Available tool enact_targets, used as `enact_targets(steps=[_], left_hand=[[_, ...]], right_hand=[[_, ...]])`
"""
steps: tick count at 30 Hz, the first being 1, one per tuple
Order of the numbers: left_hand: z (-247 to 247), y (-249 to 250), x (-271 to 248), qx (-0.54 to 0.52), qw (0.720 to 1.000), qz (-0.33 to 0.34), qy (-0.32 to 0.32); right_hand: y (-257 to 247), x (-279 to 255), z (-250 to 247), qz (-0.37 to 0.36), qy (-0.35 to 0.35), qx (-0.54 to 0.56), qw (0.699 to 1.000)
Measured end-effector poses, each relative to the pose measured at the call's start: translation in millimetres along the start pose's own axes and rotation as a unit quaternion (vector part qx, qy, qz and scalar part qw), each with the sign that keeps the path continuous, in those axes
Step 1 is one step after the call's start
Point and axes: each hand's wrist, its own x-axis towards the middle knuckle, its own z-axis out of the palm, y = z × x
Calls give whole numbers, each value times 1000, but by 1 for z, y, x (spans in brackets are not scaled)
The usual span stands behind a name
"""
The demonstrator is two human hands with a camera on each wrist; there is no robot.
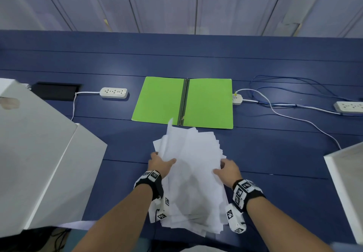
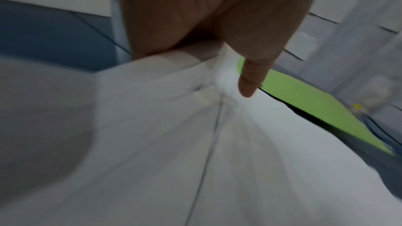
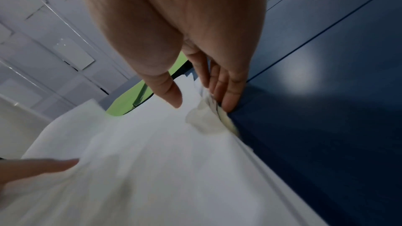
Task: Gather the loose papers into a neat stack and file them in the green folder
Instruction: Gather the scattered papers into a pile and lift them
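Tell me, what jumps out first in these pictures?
The bright green folder lying open on the dark blue table catches the eye first. Just in front of it, a messy fanned pile of white paper sheets is gripped at its sides by the left hand and the right hand. White power strips and cables sit either side of the folder.

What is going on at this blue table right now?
A person is pulling a messy pile of white papers together with both hands. The left hand grips the pile's left edge, thumb on top; the right hand holds the right edge. The sheets are fanned out and uneven, not yet a neat stack. The green folder lies open and flat on the table just beyond the pile, with nothing filed in it yet.
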Motion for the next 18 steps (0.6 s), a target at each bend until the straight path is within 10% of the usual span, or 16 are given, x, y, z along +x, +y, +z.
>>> enact_targets(steps=[4, 18], left_hand=[[-27, -20, 15, -71, 993, -87, 24], [-3, -7, 5, 48, 994, 44, -87]], right_hand=[[6, 1, -11, 55, 33, -5, 998], [-7, 12, 0, -5, -32, -12, 999]])
